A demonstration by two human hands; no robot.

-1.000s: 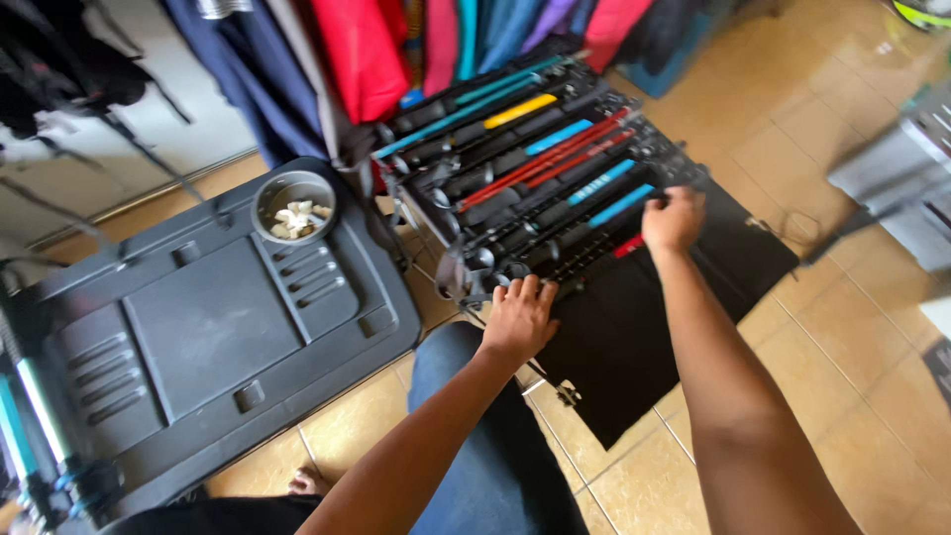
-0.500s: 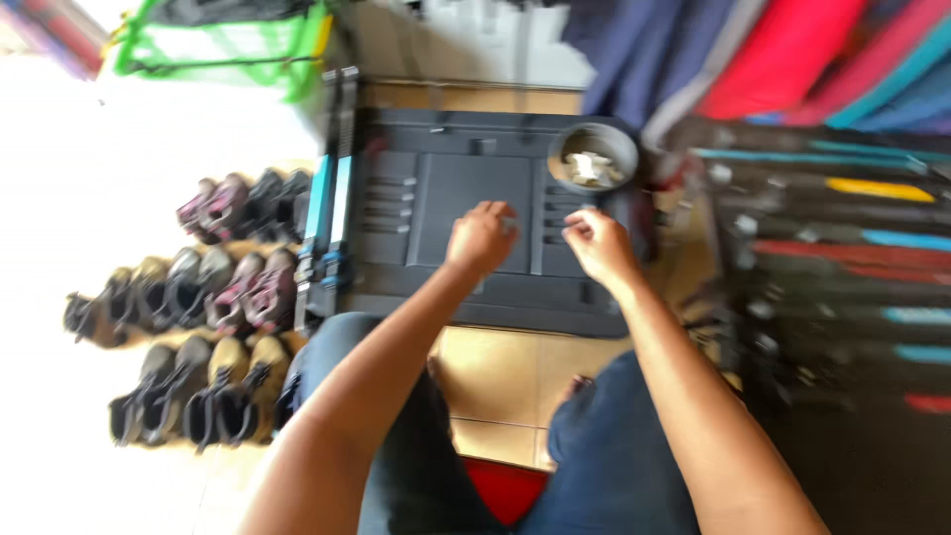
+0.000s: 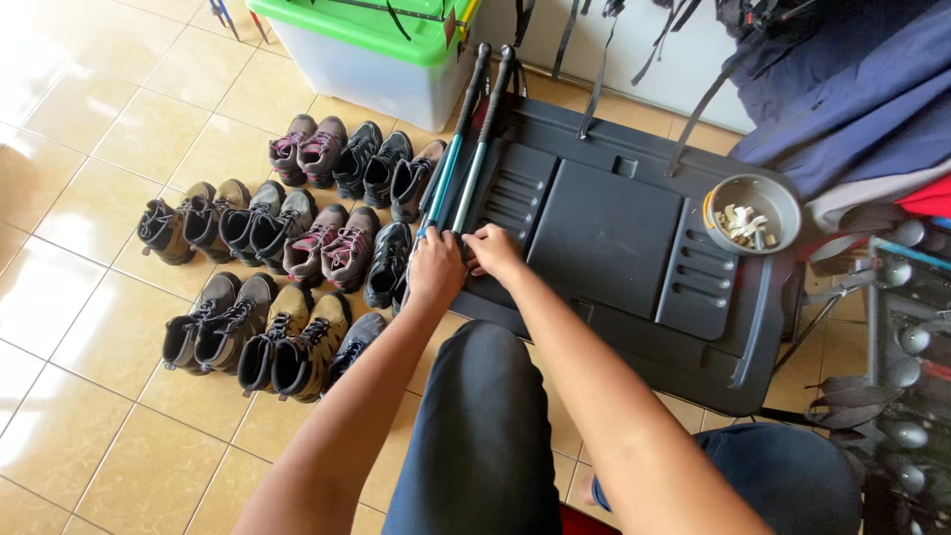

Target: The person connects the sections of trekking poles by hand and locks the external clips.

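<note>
My left hand (image 3: 434, 269) and my right hand (image 3: 492, 251) rest side by side on the near ends of two trekking poles (image 3: 466, 139), which lie along the left edge of a big black plastic lid (image 3: 604, 238) on the floor. The poles have teal and grey shafts and black grips at the far end. Both hands have their fingers curled over the pole ends; how firm the grip is cannot be seen. My knees show below, in dark trousers.
Several pairs of hiking boots (image 3: 287, 258) stand in rows on the tiled floor at left. A clear bin with a green lid (image 3: 376, 40) stands behind. A grey bowl (image 3: 753, 213) of small pieces sits on the black lid. More poles (image 3: 901, 337) lie at right under hanging clothes.
My view has swung left from the open case of poles to the black lid and the boots. Both hands have moved left across the lid onto the two poles at its edge.
</note>
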